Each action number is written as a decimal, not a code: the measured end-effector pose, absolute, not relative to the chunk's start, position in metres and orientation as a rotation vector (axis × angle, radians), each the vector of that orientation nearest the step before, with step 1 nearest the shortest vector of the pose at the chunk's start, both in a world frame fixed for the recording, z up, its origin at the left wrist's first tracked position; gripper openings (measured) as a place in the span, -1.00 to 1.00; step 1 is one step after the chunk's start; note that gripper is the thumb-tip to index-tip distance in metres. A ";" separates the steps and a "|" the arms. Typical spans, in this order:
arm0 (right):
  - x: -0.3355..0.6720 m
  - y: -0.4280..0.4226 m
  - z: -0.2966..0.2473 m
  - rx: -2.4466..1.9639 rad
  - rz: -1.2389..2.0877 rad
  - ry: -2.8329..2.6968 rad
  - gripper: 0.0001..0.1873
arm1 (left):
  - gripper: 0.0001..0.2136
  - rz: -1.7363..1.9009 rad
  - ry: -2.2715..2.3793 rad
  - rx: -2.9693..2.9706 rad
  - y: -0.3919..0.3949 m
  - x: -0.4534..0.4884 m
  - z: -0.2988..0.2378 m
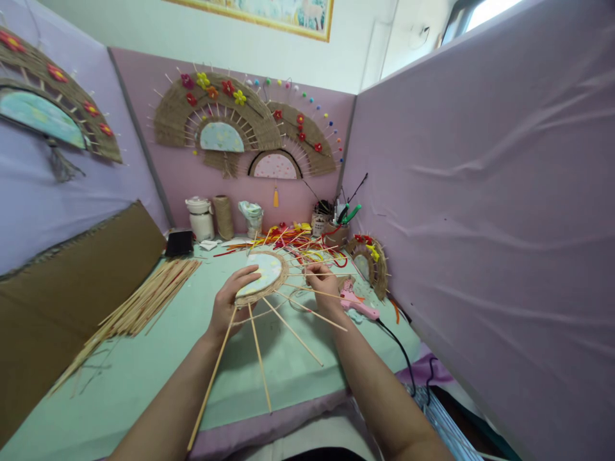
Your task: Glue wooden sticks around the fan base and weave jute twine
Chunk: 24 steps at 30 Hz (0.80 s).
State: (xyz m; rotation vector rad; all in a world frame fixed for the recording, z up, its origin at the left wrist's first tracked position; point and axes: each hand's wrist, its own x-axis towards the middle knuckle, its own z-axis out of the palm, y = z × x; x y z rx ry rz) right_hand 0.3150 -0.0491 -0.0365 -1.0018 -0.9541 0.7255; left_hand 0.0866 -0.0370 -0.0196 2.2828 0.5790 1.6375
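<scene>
In my left hand (230,298) is a half-round fan frame (264,274), its flat edge turned to the left, with fingers across its pale patterned face. Thin wooden sticks (294,330) fan out from its twine-wrapped rim toward me and to the right. My right hand (321,280) is among the sticks on the right side, fingers pinched together. A strand of twine (262,314) runs below the rim between the sticks; whether my right fingers hold it is too small to make out. A pink glue gun (359,306) lies just right of my right wrist.
A bundle of loose sticks (144,298) lies at the left beside a brown board (72,301). Colourful pipe cleaners (283,238) are heaped at the back, near a twine roll (223,216), a white jar (199,218) and a tool holder (336,234). A small finished fan (379,269) leans on the right wall.
</scene>
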 end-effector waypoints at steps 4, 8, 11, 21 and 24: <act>0.314 -0.049 -0.036 -1.009 0.738 -0.913 -0.81 | -0.68 1.623 0.582 2.305 -0.038 0.088 -0.019; 0.313 -0.048 -0.036 -0.995 0.744 -0.905 -0.81 | -0.69 1.618 0.584 2.316 -0.038 0.088 -0.018; 0.314 -0.046 -0.037 -1.004 0.734 -0.897 -0.81 | -0.69 1.610 0.599 2.319 -0.038 0.088 -0.019; 0.314 -0.046 -0.037 -1.012 0.731 -0.884 -0.81 | -0.71 1.583 0.620 2.343 -0.038 0.087 -0.019; 0.315 -0.044 -0.039 -1.008 0.742 -0.883 -0.79 | -0.71 1.581 0.638 2.329 -0.038 0.088 -0.020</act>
